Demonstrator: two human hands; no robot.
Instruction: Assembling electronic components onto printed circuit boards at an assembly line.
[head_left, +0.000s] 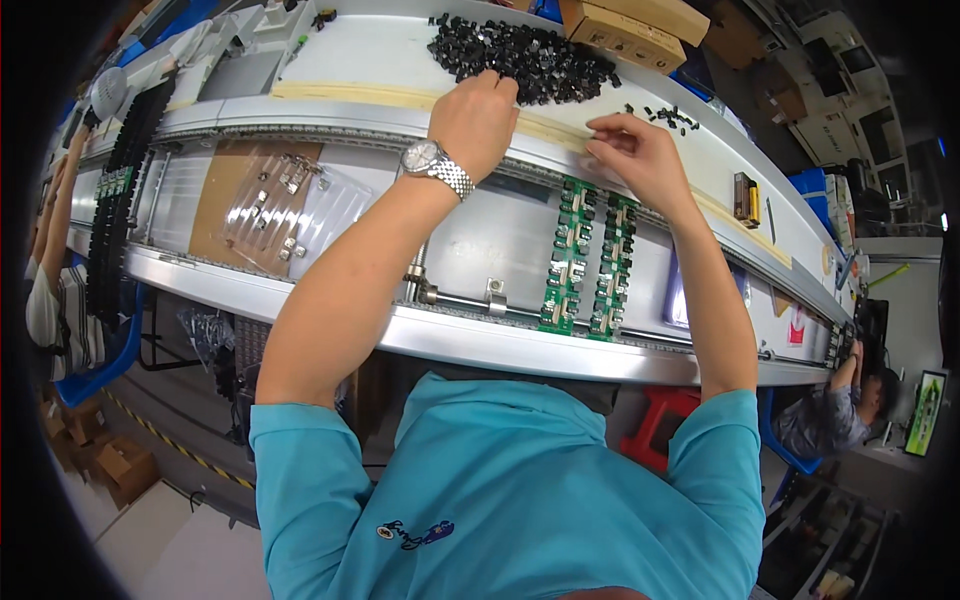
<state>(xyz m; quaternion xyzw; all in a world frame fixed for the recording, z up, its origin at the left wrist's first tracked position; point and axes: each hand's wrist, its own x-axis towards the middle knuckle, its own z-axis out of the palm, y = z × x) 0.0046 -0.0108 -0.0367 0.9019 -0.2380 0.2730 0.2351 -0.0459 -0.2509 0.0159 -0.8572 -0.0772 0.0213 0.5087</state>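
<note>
Hands: left at black parts pile; brown cardboard box beyond.

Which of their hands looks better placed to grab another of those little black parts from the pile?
Probably the left hand: its fingers already touch the edge of the black parts pile. The right hand rests farther away, fingertips pinched near the shelf edge.
</note>
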